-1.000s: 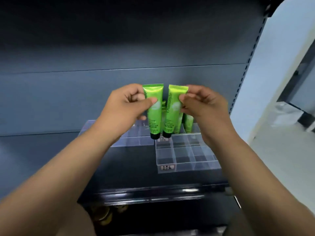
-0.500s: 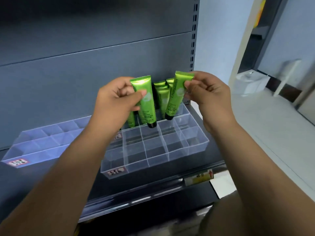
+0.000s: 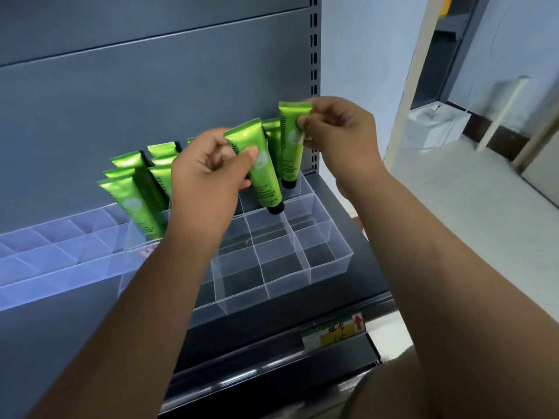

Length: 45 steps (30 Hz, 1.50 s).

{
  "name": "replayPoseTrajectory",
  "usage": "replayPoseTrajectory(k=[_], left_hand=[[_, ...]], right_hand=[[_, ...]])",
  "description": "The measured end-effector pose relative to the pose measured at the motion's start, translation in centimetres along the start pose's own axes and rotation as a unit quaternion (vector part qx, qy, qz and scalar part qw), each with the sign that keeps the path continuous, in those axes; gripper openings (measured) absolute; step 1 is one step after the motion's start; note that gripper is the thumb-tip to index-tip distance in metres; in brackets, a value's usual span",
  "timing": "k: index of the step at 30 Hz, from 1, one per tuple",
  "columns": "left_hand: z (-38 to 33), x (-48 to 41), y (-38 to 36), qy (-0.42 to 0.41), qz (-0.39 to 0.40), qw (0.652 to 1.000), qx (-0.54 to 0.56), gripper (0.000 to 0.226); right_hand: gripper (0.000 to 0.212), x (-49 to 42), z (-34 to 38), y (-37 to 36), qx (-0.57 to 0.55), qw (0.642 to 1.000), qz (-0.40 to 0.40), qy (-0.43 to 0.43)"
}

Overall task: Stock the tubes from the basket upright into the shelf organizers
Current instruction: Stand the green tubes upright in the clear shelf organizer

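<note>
Head view: the left hand point(image 3: 205, 176) pinches a tilted tube point(image 3: 267, 182) between thumb and fingers, its black cap just above the clear organizer point(image 3: 332, 255). The right hand point(image 3: 338, 137) pinches an upright tube point(image 3: 289, 158) near its top, cap down at the organizer's back right corner, beside the stocked tubes point(image 3: 136, 189).

Yellow price label point(image 3: 334, 331), white box point(image 3: 435, 125)
</note>
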<state>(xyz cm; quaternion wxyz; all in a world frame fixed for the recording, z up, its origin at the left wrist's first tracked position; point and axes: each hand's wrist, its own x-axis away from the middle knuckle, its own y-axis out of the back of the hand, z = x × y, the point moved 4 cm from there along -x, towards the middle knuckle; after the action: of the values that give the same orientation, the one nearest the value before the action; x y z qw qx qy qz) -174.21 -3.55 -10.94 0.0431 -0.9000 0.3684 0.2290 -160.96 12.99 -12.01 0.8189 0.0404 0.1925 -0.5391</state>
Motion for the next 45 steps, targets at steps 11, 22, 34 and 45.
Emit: replayPoseTrajectory(k=[11, 22, 34, 45], left_hand=[[0.7, 0.1, 1.3, -0.004, -0.013, 1.000, 0.000, 0.022], [0.4, 0.8, 2.2, -0.019, 0.004, 1.000, 0.004, 0.015], [0.7, 1.6, 2.3, -0.021, 0.026, 0.999, -0.020, 0.014], [0.8, 1.9, 1.6, -0.016, 0.028, 0.999, -0.018, 0.020]], right_hand=[[0.019, 0.3, -3.4, -0.3, 0.067, 0.997, -0.004, -0.045], [0.018, 1.0, -3.6, -0.2, 0.055, 0.997, 0.002, -0.058], [0.013, 0.8, -4.3, 0.3, 0.080, 0.993, 0.003, -0.087], [0.010, 0.1, -5.5, -0.4, 0.107, 0.990, 0.006, -0.091]])
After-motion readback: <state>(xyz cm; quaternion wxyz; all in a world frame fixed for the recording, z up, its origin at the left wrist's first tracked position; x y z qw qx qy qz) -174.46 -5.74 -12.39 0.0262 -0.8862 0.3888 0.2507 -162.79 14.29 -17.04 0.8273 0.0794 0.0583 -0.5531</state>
